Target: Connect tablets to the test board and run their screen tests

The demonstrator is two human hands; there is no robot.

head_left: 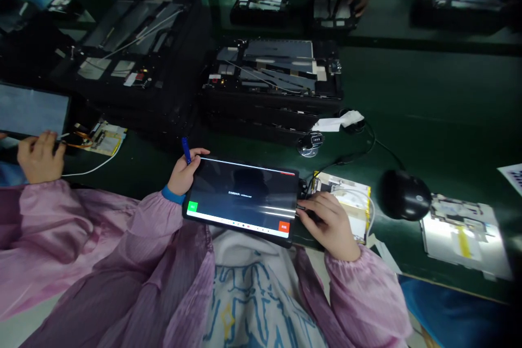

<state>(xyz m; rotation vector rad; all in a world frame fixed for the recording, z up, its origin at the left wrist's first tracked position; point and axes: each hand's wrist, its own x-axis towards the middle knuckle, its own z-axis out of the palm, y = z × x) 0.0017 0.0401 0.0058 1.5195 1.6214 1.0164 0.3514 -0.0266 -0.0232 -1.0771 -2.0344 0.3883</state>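
Observation:
A tablet (241, 201) with a lit dark screen is held tilted in front of my body. Green and red boxes show in its lower corners, above a white bottom bar. My left hand (182, 175) grips its left edge, and a blue pen (186, 150) sticks up between the fingers. At the right edge, my right hand (326, 223) is closed, thumb and fingers pinching a small dark piece (300, 207) against the tablet's side; its kind is too small to tell. Just above those fingers, a black connector (303, 187) sits by the same edge.
Stacked open device housings (277, 70) stand behind the tablet, with a taller stack (134, 38) to the left. Right of my hand lie a circuit board (346, 201), a black mouse (403, 196) and a metal plate (465, 239). A co-worker's hand (43, 157) is at far left.

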